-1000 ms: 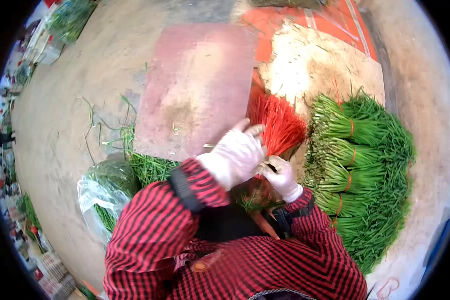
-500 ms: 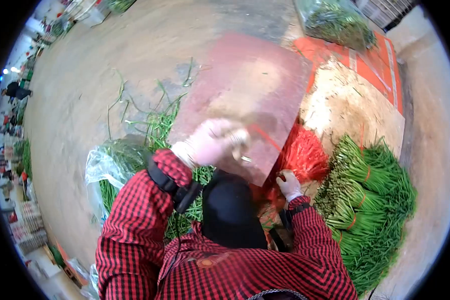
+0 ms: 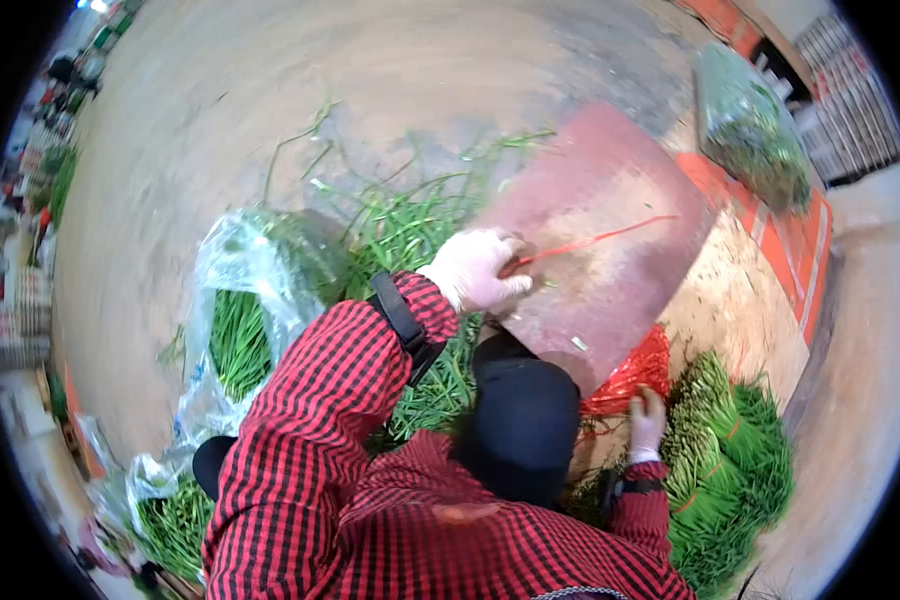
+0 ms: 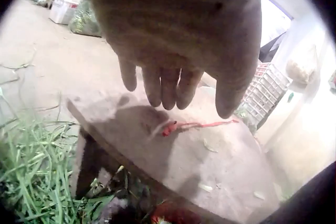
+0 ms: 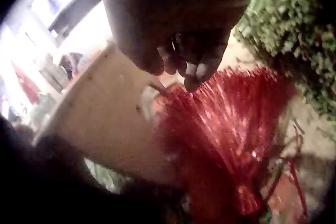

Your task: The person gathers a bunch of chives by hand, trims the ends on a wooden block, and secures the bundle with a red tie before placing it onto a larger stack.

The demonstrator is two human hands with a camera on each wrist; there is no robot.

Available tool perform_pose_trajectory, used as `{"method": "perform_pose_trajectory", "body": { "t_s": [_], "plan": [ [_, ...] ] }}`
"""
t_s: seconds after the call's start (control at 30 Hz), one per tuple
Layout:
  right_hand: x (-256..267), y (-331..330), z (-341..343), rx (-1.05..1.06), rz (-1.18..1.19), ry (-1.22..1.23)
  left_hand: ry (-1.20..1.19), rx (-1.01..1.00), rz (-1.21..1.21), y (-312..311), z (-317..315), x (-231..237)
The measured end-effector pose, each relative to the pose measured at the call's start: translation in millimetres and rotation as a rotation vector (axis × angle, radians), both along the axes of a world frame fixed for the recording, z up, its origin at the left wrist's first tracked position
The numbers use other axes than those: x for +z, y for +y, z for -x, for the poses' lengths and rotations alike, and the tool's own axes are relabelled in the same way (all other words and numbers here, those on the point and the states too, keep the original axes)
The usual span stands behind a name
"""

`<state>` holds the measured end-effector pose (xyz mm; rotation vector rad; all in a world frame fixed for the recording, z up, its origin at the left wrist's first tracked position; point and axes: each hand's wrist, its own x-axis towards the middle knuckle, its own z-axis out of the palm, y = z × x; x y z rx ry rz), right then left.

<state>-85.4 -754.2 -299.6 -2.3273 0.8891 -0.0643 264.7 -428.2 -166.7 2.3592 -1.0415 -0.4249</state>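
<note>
My gloved left hand (image 3: pixel 485 268) is over the reddish board (image 3: pixel 620 170), its fingers straight and pointing down in the left wrist view. A single red plastic tie strip (image 3: pixel 610 235) lies across the board, one end right below those fingertips. My gloved right hand (image 3: pixel 648 420) is beside the board's near right corner, fingers loosely bent at the edge of a thick bundle of red tie strips (image 5: pixel 226 113). Close to that hand, tied bunches of long green stems (image 3: pixel 735 470) are stacked with their cut ends toward it.
Loose green stalks (image 3: pixel 395 225) lie left of the board. A clear plastic bag of greens (image 3: pixel 240 340) stands on the floor at left, another bag (image 3: pixel 755 130) at the far right near stacked crates (image 3: pixel 850 100). A dark-clad knee (image 3: pixel 525 430) is against the board's near side.
My left hand came away from the red bundle and moved left over the board with one strip, which now lies on the board. My right hand stayed by the bundle. The head view turned left.
</note>
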Motion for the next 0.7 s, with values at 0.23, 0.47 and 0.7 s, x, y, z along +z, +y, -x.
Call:
{"method": "perform_pose_trajectory", "body": {
  "t_s": [0.23, 0.47, 0.7],
  "plan": [
    [158.5, 36.3, -138.3, 0.084, -0.445, -0.417, 0.072, 0.309, -0.254, 264.2, 36.2, 89.4],
    [217.4, 327.7, -297.8, 1.095, -0.356, -0.298, 0.088, 1.177, -0.525, 548.6, 225.7, 147.8],
    [124.1, 609.5, -284.5, 1.925, 0.026, -0.196, 0.727, 1.432, 0.235, 620.6, 349.5, 5.0]
  ]
}}
